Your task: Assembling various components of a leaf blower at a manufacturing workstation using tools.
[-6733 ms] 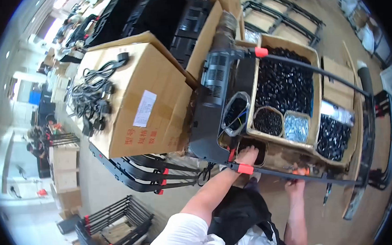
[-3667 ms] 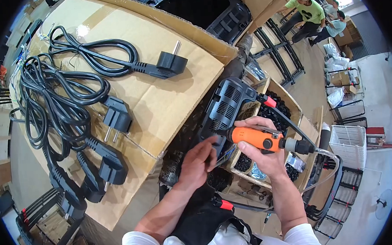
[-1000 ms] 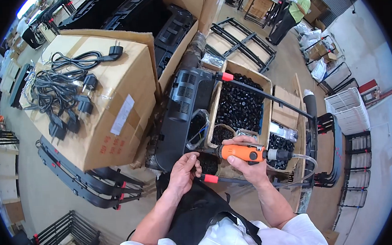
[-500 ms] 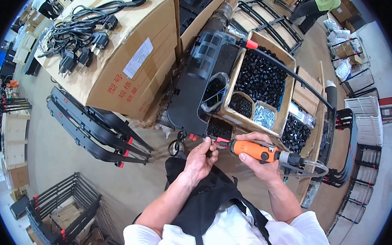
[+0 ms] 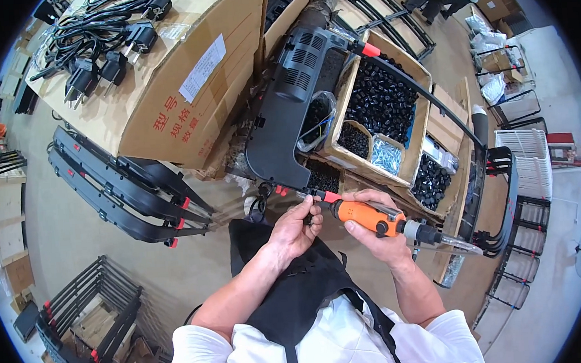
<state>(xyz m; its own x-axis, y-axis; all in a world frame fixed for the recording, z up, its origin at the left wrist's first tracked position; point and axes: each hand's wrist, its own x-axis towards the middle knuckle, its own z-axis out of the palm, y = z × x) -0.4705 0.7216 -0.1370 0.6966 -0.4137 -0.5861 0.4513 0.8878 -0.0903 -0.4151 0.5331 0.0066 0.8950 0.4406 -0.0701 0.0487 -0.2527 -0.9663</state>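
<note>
My right hand [image 5: 381,232] is wrapped around an orange air screwdriver [image 5: 362,217]. The tool points left, its front end by the red part [image 5: 331,197] at the near end of a black frame. Right at that end, my left hand [image 5: 296,229] is closed, thumb and forefinger pinched together. Something small and dark shows within its curled fingers, too little to name. Beyond my hands lies the dark grey plastic cover [image 5: 274,139] of the frame, with a vented motor-like hump [image 5: 302,60]. A clear hose [image 5: 464,243] runs from the screwdriver's back end.
Right of the cover, a wooden-edged box [image 5: 426,116] holds black caps [image 5: 382,103] and silver screws [image 5: 387,155]. Power cords [image 5: 106,50] lie on a large carton [image 5: 185,88] at left. Curved black frames [image 5: 118,185] stand below it. Two people work at the far right.
The whole view has shifted slightly, with the cover and carton appearing further left. Both hands stay at the frame's end, and the screwdriver is still gripped. A second person shows at the far right.
</note>
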